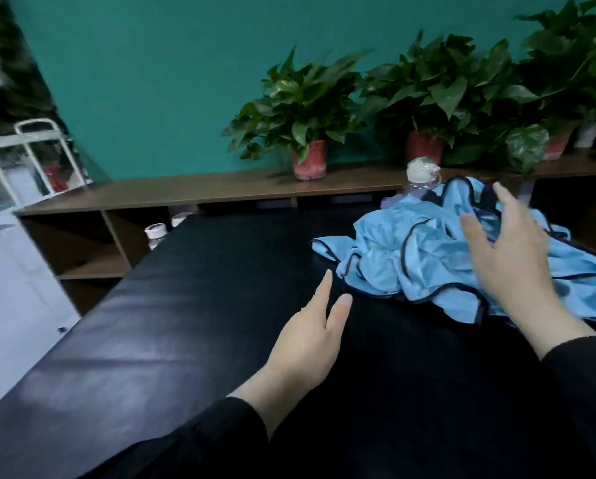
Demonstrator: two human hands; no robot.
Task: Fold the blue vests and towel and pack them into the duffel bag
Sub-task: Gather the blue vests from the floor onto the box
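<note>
A crumpled heap of light blue vests (424, 257) with dark trim lies on the black padded table (172, 305), at the right. My right hand (510, 257) hovers over the heap with fingers spread and straight, holding nothing. My left hand (310, 344) is stretched out flat above the table, its fingertips just left of the heap's near edge. Both arms wear black sleeves. No towel or duffel bag is in view.
A clear water bottle (422, 179) with a white lid stands behind the vests. A wooden shelf (192, 191) along the teal wall carries potted plants (306, 126). Another bottle (156, 235) sits at the table's far left edge. A white metal frame (33, 140) stands at far left.
</note>
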